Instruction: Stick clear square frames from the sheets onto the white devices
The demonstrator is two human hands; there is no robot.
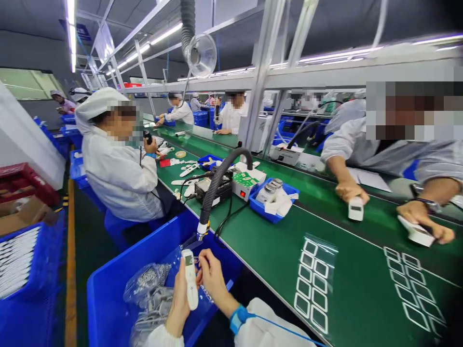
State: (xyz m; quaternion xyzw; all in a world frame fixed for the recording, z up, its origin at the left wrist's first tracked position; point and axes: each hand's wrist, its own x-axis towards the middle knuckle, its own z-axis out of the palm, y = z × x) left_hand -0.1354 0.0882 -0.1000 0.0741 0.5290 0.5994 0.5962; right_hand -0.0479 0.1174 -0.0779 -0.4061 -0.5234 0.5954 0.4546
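Observation:
My left hand (178, 295) is wrapped around a slim white handheld device (190, 284), held upright with its small grey screen near the top. Beside that screen, the fingers of my right hand (213, 275) are pinched together. Whatever lies between them is too small to make out. A blue wrist strap with a cord circles my right wrist. Both hands are above a large blue bin (108, 279), in which clear plastic bags of small parts (148, 282) lie to the left of the device.
On the green bench, sheets of white-edged frames (311, 284) lie at the right, near a blue tray (273, 214) and a black flexible hose (208, 207). A co-worker (119, 164) sits at the left. Opposite, another person's hands hold white devices (356, 210).

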